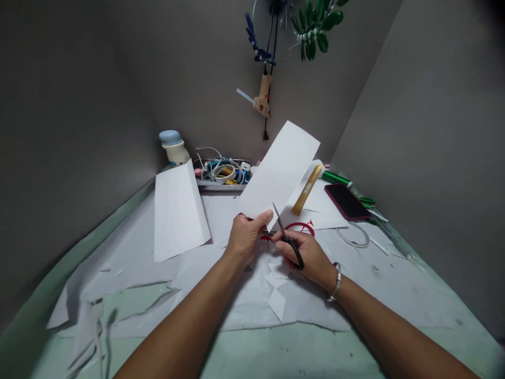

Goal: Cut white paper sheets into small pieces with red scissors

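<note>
My left hand (pixel 248 234) pinches the lower end of a long white paper piece (pixel 282 166), thumb on top, and holds it tilted up. Black-handled scissors (pixel 294 247) are in my right hand (pixel 305 255), whose wrist wears a silver bangle (pixel 336 282). The scissor blades stand apart at the paper's lower right corner. Small white paper scraps (pixel 277 302) lie below my hands. A red ring-shaped thing (pixel 303 226) shows just behind my right hand. To the left rests a folded white sheet (pixel 177 210).
A tray (pixel 221 187) of cords and tape stands at the back, beside a blue-capped bottle (pixel 174 147). A gold tube (pixel 306 190), a phone (pixel 347 201) and a green roll (pixel 336 178) lie right. Leafy ornaments (pixel 315 26) hang above. A cable (pixel 98 326) lies front left.
</note>
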A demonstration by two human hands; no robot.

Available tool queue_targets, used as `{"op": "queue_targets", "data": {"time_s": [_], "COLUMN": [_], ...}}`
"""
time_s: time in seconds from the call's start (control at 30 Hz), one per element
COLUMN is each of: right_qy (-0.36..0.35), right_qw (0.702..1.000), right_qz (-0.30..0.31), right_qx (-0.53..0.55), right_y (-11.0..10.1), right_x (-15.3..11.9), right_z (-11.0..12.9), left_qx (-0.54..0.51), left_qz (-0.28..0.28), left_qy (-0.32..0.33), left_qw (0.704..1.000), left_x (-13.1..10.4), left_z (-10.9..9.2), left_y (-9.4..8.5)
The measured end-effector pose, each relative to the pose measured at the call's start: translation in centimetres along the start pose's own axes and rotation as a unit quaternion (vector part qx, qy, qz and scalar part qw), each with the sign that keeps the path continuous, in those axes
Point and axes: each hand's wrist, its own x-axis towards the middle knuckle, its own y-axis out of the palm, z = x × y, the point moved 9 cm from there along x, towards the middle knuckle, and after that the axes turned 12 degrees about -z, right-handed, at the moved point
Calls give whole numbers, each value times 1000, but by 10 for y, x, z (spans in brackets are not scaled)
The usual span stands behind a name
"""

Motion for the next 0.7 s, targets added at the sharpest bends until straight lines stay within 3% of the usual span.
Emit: {"op": "queue_targets", "data": {"time_s": [0.13, 0.7], "right_qy": [0, -5], "right_qw": [1000, 1000], "right_qz": [-1, 0], "right_qx": [-4, 8], "right_y": [0, 2], "right_x": [0, 0], "right_z": [0, 2], "left_qx": [5, -6], "left_qz": [40, 82], "left_qy": [48, 47], "left_qw": [998, 996], "left_x": [-1, 0], "left_z": [-8, -6], "left_y": [7, 10]}}
